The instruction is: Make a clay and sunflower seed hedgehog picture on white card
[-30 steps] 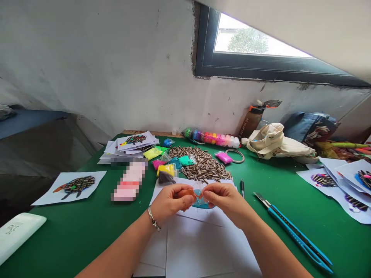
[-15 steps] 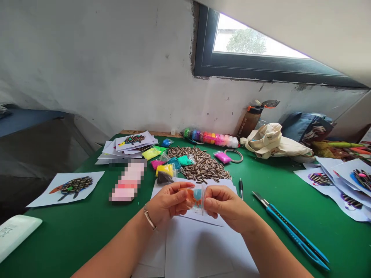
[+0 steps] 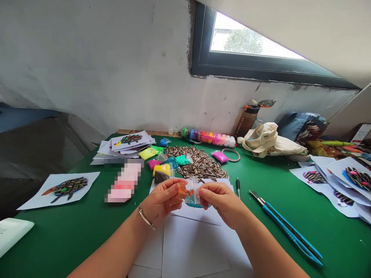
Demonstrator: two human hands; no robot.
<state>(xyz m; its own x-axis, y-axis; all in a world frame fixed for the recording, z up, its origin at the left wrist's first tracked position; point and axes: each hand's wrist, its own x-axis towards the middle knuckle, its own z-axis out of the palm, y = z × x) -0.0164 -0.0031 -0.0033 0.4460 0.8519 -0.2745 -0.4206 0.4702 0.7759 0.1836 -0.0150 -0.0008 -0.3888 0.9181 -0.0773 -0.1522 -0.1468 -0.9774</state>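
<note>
A small clear zip bag [image 3: 189, 194] with orange clay inside is held up between both hands. My left hand [image 3: 165, 197] pinches its left, orange-filled part, and my right hand [image 3: 217, 199] grips the right end by the zip strip. Below and behind the bag, a piece of blue clay [image 3: 194, 205] shows over white paper [image 3: 199, 243]. Just beyond the hands lie yellow [image 3: 162, 170] and dark [image 3: 160, 177] clay bags beside a heap of striped seeds [image 3: 199, 162].
Blue tweezers and a cutter [image 3: 290, 229] lie at the right, near a black pen [image 3: 238, 187]. Seed pictures stand in stacks at back left [image 3: 127, 143] and right [image 3: 348, 181]. A single picture [image 3: 62, 189] is at left. A bottle [image 3: 246, 119] and cloth bag [image 3: 269, 139] stand behind.
The bag has turned between my hands, and its orange contents and zip strip show more plainly. The blue clay now appears lower, under the bag. The view has shifted slightly.
</note>
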